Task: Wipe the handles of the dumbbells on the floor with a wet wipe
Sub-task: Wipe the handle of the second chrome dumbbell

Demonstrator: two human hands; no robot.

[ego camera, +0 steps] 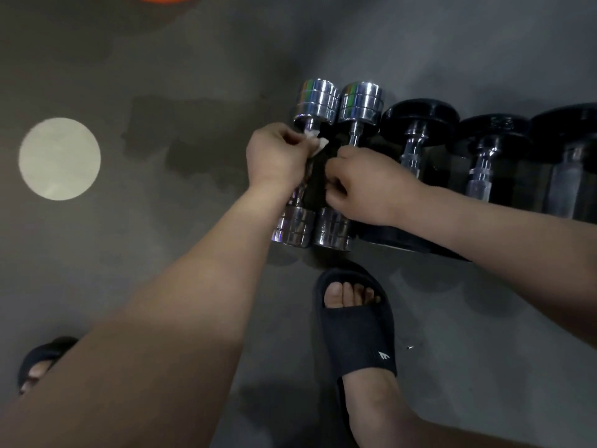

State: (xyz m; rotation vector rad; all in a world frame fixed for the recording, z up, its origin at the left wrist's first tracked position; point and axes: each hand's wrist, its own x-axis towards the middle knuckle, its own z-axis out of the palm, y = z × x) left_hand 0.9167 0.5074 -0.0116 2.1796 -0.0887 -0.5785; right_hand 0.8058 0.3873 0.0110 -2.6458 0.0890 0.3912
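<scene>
Dumbbells lie side by side in a row on the dark floor, running from the centre of my frame to the right edge. The leftmost is a chrome dumbbell, with a second chrome dumbbell touching it and black dumbbells further right. From my feed, the left hand sits over the leftmost chrome handle at frame centre. Its fingers are curled and pinch a white wet wipe against the top of that handle, just below the upper head. The right hand is just beside it, low over the second chrome dumbbell, fingers curled inward. I cannot tell whether they hold anything. A foot in a black slide sandal stands below the chrome pair, and another sandal shows at lower left. A pale round patch lies at the left.
</scene>
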